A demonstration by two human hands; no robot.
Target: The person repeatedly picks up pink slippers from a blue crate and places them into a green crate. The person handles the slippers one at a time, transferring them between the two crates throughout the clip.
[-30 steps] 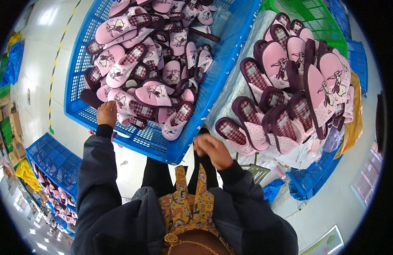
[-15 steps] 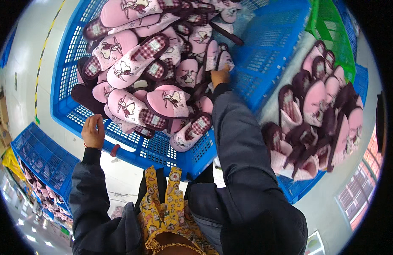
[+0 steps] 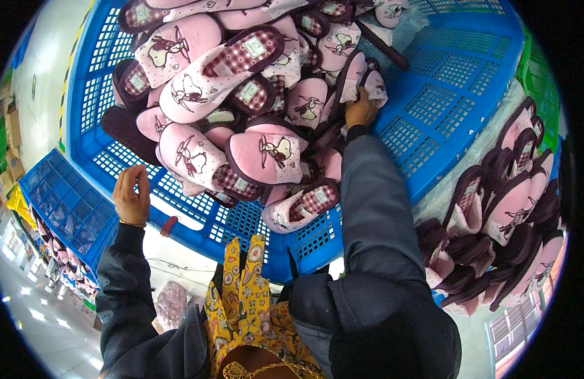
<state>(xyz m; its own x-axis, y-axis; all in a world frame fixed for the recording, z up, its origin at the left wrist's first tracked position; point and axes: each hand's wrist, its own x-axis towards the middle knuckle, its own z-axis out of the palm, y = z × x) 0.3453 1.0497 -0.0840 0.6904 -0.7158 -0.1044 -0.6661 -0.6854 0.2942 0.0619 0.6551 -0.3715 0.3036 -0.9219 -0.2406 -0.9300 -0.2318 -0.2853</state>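
A big blue plastic basket [image 3: 425, 136] holds a heap of pink slippers with dark soles, checked insoles and a printed dog figure. My right hand [image 3: 360, 112] reaches into its right side, fingers closed on the edge of a pink slipper [image 3: 350, 82]. Another pink slipper [image 3: 376, 87] stands tilted right beside that hand; part of the grip is hidden. Over the basket's near left rim, my left hand [image 3: 132, 196] is empty, with its thumb apart from the bent fingers. Closest to my body lies a slipper with a checked insole [image 3: 301, 205].
To the right, more pink slippers [image 3: 513, 196] are piled in front of a green basket [image 3: 540, 95]. A blue crate [image 3: 67, 208] stands at the lower left, with slippers below it. Clear plastic wrap [image 3: 399, 31] lies in the basket's far part. A red tie [image 3: 169, 225] hangs on the near rim.
The view has shifted and come closer to the basket, so the heap looks larger. My right hand stays at the same slippers; my left hand remains by the near left rim.
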